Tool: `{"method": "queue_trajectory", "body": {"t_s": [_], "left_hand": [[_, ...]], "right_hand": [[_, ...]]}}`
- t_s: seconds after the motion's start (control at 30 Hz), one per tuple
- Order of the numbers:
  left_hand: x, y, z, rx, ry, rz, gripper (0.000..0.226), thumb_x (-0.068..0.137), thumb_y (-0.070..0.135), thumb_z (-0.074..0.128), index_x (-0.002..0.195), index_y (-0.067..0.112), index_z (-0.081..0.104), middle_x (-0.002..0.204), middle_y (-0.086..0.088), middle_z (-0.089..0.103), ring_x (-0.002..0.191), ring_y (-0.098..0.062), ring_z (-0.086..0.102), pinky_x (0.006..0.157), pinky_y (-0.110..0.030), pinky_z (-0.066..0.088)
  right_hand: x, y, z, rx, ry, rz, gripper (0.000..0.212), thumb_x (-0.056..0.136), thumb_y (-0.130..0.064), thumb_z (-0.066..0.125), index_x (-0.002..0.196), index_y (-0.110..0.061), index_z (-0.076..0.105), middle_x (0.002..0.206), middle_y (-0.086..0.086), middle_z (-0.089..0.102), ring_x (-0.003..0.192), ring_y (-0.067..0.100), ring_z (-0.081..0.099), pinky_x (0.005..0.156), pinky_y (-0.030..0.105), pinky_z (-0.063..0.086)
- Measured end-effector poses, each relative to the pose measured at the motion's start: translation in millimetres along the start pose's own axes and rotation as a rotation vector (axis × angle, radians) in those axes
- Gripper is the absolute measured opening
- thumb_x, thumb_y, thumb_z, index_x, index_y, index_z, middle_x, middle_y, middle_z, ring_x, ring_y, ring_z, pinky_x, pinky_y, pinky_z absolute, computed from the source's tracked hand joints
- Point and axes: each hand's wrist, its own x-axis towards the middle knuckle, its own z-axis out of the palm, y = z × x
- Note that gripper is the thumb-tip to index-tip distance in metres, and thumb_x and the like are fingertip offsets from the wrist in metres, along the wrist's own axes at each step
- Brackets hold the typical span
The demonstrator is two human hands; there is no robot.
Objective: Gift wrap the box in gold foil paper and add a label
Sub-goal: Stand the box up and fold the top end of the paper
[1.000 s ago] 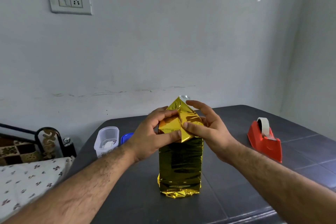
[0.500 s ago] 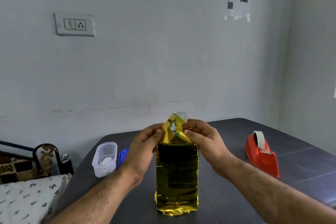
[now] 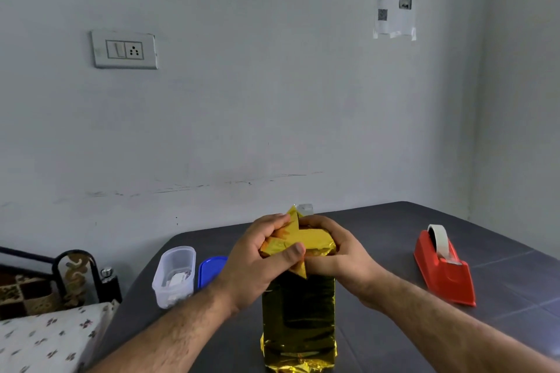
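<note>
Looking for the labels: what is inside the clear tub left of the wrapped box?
Inside the clear tub lie some white pieces near the bottom, blurred through the wall; whether they are labels cannot be told.

Two bare forearms enter from 6 o'clock, no sleeves, no watch, no rings or bands visible. Dark hair along both forearms, thinner near the wrists. Left hand (image 3: 257, 260) and right hand (image 3: 342, 257) bare, no gloves. Nails short, one thumbnail plainly visible on the left.
</note>
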Motion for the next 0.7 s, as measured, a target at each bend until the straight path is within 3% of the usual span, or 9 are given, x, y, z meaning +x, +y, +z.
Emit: {"method": "queue_trajectory", "body": {"t_s": [0.07,0.17,0.27,0.37,0.5,0.63,0.7], "left_hand": [[4.4,-1.2,-0.6,0.082,-0.002,-0.008,0.097,0.061,0.087,0.076,0.145,0.044,0.056,0.143,0.030,0.049,0.132,0.007,0.049,0.107,-0.022,0.050],[8.9,-0.6,-3.3,0.199,-0.079,-0.020,0.094,0.063,0.081,0.078,0.146,0.046,0.052,0.143,0.034,0.045,0.134,0.005,0.046,0.110,-0.025,0.047],[14.4,4.0,-9.8,0.153,-0.166,-0.048,0.083,0.067,0.071,0.081,0.142,0.044,0.057,0.135,0.027,0.053,0.125,0.005,0.054,0.105,-0.026,0.053],[23.5,5.0,-18.1,0.122,-0.233,-0.109,0.087,0.064,0.070,0.084,0.142,0.040,0.059,0.136,0.016,0.058,0.125,-0.005,0.059,0.105,-0.032,0.056],[32.8,7.3,-24.8,0.182,-0.275,-0.142,0.081,0.062,0.063,0.090,0.134,0.039,0.064,0.133,0.016,0.057,0.122,-0.007,0.061,0.104,-0.035,0.056],[38.0,8.3,-24.9,0.237,-0.287,-0.101,0.071,0.063,0.056,0.093,0.127,0.038,0.068,0.128,0.020,0.058,0.119,-0.005,0.061,0.102,-0.037,0.057],[38.4,6.9,-24.6,0.220,-0.292,-0.124,0.072,0.065,0.053,0.095,0.130,0.038,0.067,0.124,0.017,0.064,0.114,-0.006,0.065,0.100,-0.038,0.059]], "right_hand": [[0.4,3.3,-1.2,-0.032,-0.006,0.002,0.077,0.061,-0.019,0.093,0.132,-0.032,0.065,0.120,0.005,0.069,0.107,0.022,0.073,0.085,0.032,0.060],[0.1,7.1,-3.7,-0.014,0.009,0.001,0.075,0.061,-0.018,0.091,0.130,-0.035,0.066,0.120,0.003,0.070,0.108,0.022,0.073,0.087,0.034,0.061],[-0.5,8.6,-4.6,0.002,-0.009,-0.009,0.074,0.062,-0.019,0.092,0.129,-0.038,0.067,0.118,-0.001,0.072,0.112,0.023,0.072,0.091,0.037,0.061],[0.7,10.5,-6.6,-0.009,-0.020,-0.015,0.077,0.060,-0.023,0.094,0.129,-0.041,0.067,0.122,0.001,0.071,0.116,0.024,0.070,0.096,0.042,0.061],[2.6,10.8,-11.5,-0.047,-0.048,-0.014,0.079,0.060,-0.024,0.093,0.130,-0.046,0.065,0.134,0.003,0.065,0.125,0.025,0.065,0.104,0.049,0.058],[2.3,8.4,-16.5,0.076,-0.129,-0.018,0.076,0.067,-0.037,0.076,0.141,-0.038,0.058,0.138,0.010,0.065,0.127,0.032,0.064,0.109,0.050,0.052],[2.6,6.4,-14.1,0.104,-0.054,-0.035,0.067,0.075,-0.051,0.068,0.140,-0.037,0.059,0.134,0.011,0.068,0.124,0.032,0.067,0.108,0.050,0.050]]}}
